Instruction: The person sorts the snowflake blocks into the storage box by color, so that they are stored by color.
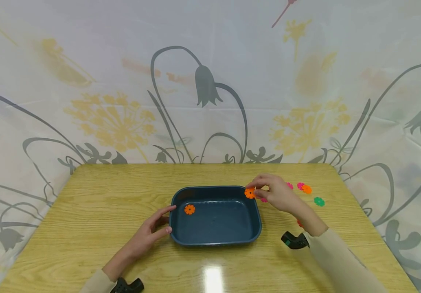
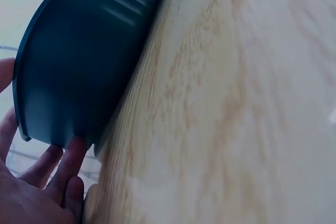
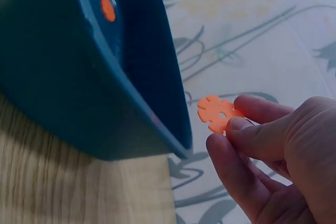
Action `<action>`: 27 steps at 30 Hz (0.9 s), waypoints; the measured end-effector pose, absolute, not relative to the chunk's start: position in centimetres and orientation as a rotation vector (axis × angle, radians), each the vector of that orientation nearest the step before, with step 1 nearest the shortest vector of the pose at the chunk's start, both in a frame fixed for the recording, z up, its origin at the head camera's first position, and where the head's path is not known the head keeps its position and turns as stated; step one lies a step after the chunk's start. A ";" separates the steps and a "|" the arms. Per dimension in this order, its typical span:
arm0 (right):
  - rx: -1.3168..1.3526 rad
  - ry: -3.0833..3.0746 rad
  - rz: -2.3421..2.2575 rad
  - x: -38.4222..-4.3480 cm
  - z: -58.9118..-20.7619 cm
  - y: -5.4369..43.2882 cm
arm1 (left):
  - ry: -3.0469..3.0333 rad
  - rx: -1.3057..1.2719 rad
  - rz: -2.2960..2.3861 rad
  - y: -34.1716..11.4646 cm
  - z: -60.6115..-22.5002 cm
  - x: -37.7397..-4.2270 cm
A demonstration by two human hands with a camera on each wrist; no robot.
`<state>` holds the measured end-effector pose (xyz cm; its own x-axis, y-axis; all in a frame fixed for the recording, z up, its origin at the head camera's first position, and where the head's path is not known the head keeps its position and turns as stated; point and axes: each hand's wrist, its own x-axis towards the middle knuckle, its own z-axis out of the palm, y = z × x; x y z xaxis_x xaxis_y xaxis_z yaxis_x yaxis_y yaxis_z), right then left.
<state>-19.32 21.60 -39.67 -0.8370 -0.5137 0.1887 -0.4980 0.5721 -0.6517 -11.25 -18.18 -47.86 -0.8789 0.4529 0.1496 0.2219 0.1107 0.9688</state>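
My right hand (image 1: 273, 193) pinches an orange notched plastic disc (image 1: 249, 193) between thumb and fingers, at the back right corner of a dark blue rectangular tub (image 1: 215, 244). In the right wrist view, that disc (image 3: 212, 111) is just outside the tub's rim, apart from it. Another orange disc (image 1: 190, 209) lies inside the tub, toward its left end. At the tub's left end, my left hand (image 1: 148, 234) rests its fingertips against the outer wall. The left wrist view shows those fingers spread along the wall (image 2: 68, 77), not wrapped round it.
Right of the tub, several loose discs lie on the wooden table (image 1: 104, 203), among them a green disc (image 1: 319, 201), an orange disc (image 1: 307, 189) and a pink disc (image 1: 300, 186). My right arm partly covers a red one (image 1: 300, 223). A patterned cloth (image 1: 210, 101) hangs behind.
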 end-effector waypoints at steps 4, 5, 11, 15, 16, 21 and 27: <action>-0.932 2.717 -1.121 -19.7 -39.5 20.5 | 2.200 0.674 1.858 -18.2 -47.9 -11.3; -0.954 2.705 -1.114 -19.8 -39.5 20.2 | 2.204 0.672 1.855 -18.2 -47.9 -11.3; -1.051 2.663 -1.088 -20.5 -39.7 18.8 | 2.227 0.662 1.838 -18.2 -48.0 -11.3; -1.073 2.636 -1.087 -20.9 -40.1 17.9 | 2.232 0.657 1.836 -18.2 -48.0 -11.2; -1.076 2.628 -1.090 -20.9 -40.2 17.7 | 2.233 0.655 1.835 -18.2 -48.0 -11.2; -1.077 2.599 -1.074 -21.2 -40.5 16.8 | 2.239 0.648 1.830 -18.2 -48.0 -11.2; -1.089 2.558 -1.039 -21.5 -40.3 15.7 | 2.228 0.644 1.834 -18.2 -48.0 -11.2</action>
